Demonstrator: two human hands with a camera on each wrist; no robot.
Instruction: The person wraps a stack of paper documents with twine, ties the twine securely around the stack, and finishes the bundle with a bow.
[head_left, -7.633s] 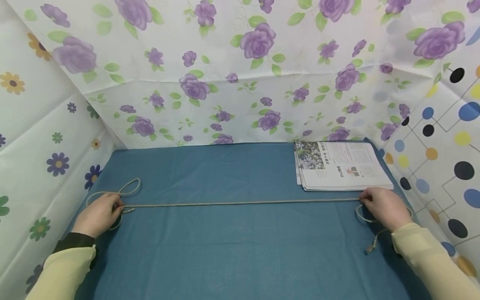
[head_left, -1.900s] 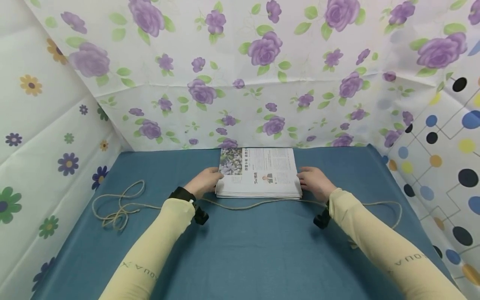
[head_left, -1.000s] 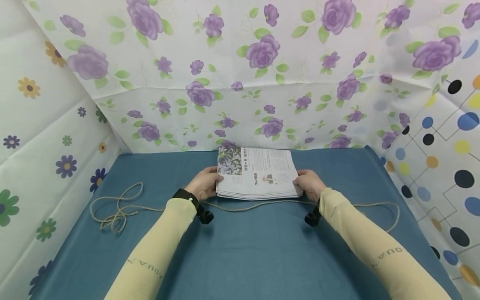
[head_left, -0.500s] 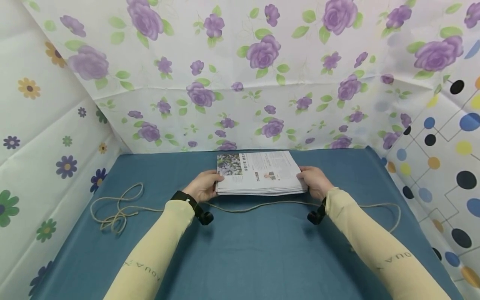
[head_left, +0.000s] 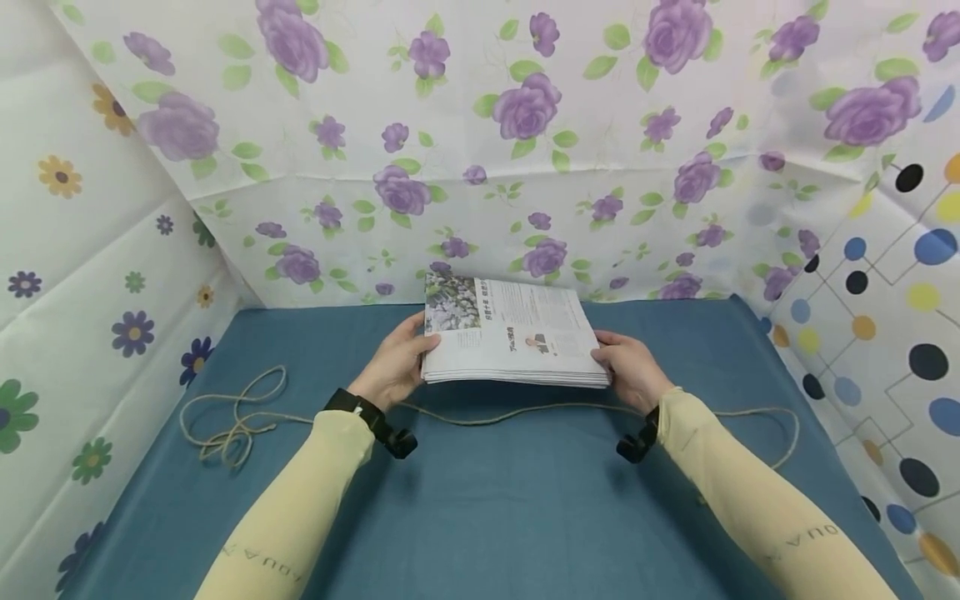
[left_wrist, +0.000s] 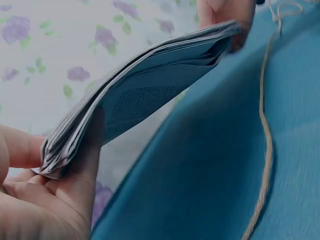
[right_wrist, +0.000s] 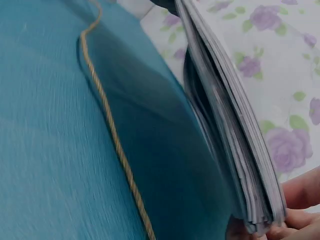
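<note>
Newspapers (head_left: pixel 517 335) higher between both hands (head_left: pixel 393 362), seemingly aloft.

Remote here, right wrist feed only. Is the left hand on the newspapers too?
Observer: Yes, the left hand grips the newspaper stack at its left edge, thumb on top.
Operator: Anything printed at the top page's far left corner?
Observer: A photo, seen in the head view.
Operator: What's out to the left, beyond my frame?
Observer: Loose rope loops lying on the blue cloth.
</note>
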